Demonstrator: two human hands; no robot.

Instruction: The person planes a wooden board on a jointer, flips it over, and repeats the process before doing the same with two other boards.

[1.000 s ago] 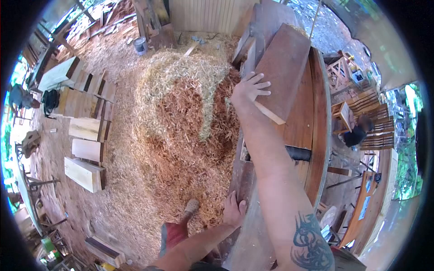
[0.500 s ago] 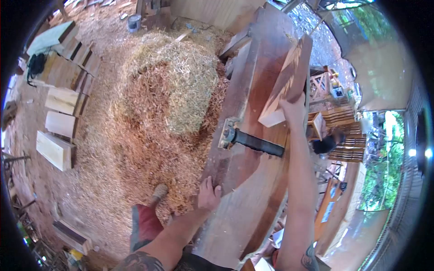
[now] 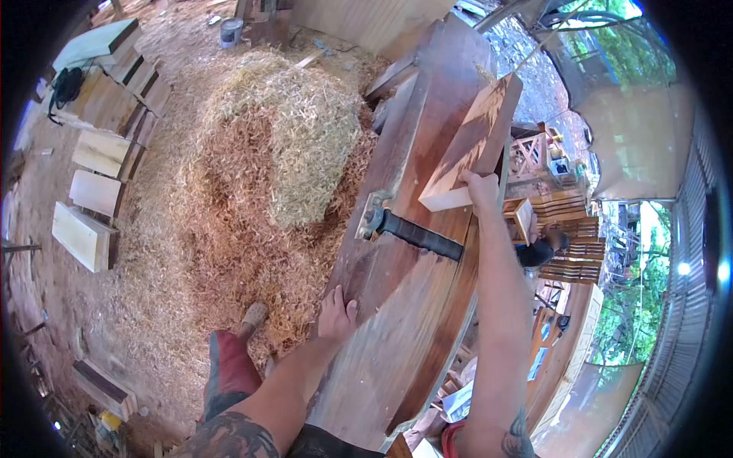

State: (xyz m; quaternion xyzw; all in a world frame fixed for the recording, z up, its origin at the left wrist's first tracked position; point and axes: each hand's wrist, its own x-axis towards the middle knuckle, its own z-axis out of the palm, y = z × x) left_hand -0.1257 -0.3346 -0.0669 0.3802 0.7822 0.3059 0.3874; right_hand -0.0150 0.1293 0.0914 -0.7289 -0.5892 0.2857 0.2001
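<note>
A thick wooden board [image 3: 471,145] stands on its edge on the far part of a long jointer bed [image 3: 450,88]. My right hand [image 3: 481,191] is closed around the board's near end, thumb over its top side. Just nearer than the board, a dark cylindrical cutter guard or roller [image 3: 421,236] crosses the bed, fixed by a metal bracket [image 3: 372,217] at the left edge. My left hand [image 3: 336,315] lies on the bed's near left edge, fingers apart, with nothing in it. The board's underside is hidden.
A big heap of wood shavings [image 3: 282,153] lies left of the machine. Stacked wooden blocks [image 3: 95,153] line the ground at far left. A grey bucket [image 3: 230,33] stands at the back. Another person [image 3: 544,248] is at right, near slatted wooden pieces [image 3: 576,259].
The whole view has shifted slightly, moving the machine left in the picture. The board's broad face shows more, and my right hand is still on its end. My left hand stays on the bed edge.
</note>
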